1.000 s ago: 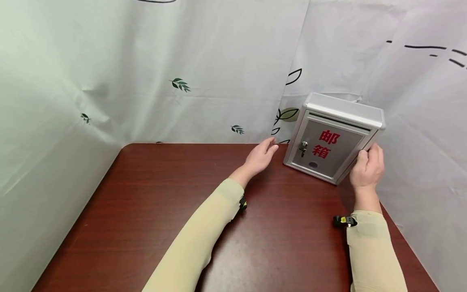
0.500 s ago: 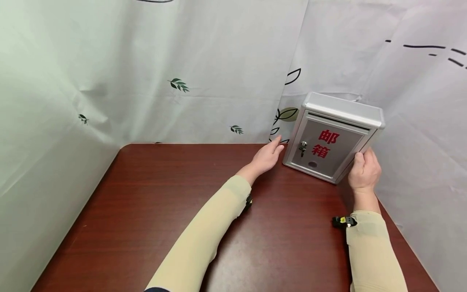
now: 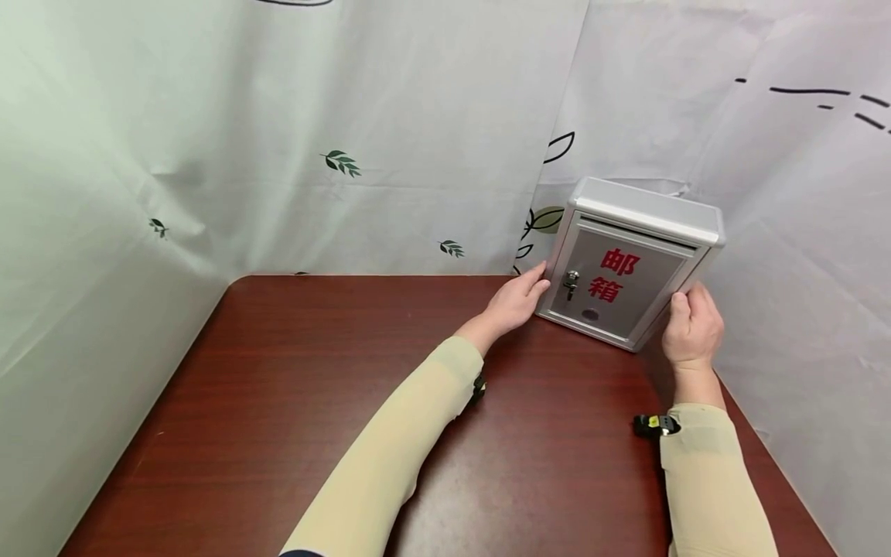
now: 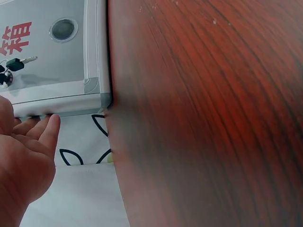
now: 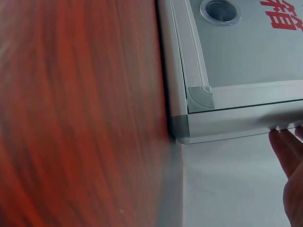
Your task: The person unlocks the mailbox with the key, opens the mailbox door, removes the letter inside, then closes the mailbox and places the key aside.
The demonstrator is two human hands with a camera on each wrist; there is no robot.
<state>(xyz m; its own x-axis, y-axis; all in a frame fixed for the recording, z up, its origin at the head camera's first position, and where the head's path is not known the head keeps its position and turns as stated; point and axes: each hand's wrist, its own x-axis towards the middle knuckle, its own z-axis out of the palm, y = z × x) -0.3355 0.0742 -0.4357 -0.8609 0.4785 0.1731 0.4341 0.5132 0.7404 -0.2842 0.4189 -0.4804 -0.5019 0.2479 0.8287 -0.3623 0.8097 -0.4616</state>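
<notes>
A silver-grey mailbox [image 3: 616, 313] stands upright on the dark red-brown worktop [image 3: 313, 402], close to its far right corner, with its front turned a little toward the worktop's left edge; the person's left hand [image 3: 513, 300] is open, its fingers stretched forward and their tips touching the mailbox's left side low down, near the far edge of the worktop; the right hand [image 3: 694, 326] is also open, set against the opposite side near the worktop's right edge, its fingertips touching that side wall in the right wrist view; the mailbox is thus between the two hands, its bottom edge down on the worktop; on its grey door are two red characters [image 3: 605, 291], one above the other, with a round window [image 3: 590, 314] below them; a lock [image 3: 573, 275] sits toward the door's left side, and keys [image 4: 21, 63] hang from it; a narrow slot [image 3: 636, 231] runs along the front beneath the rounded top; pale yellow sleeves cover both forearms, the left sleeve [image 3: 390, 449] slanting in from the worktop's near edge across its middle, the right sleeve [image 3: 717, 480] lying along its right edge; a small black device [image 3: 654, 424] with a yellow patch shows at the right wrist; beyond the worktop's far edge and along both sides hangs white cloth [image 3: 445, 100] with printed leaves [image 3: 341, 162] and dark strokes; whether the mailbox's back touches the cloth, I cannot tell.
</notes>
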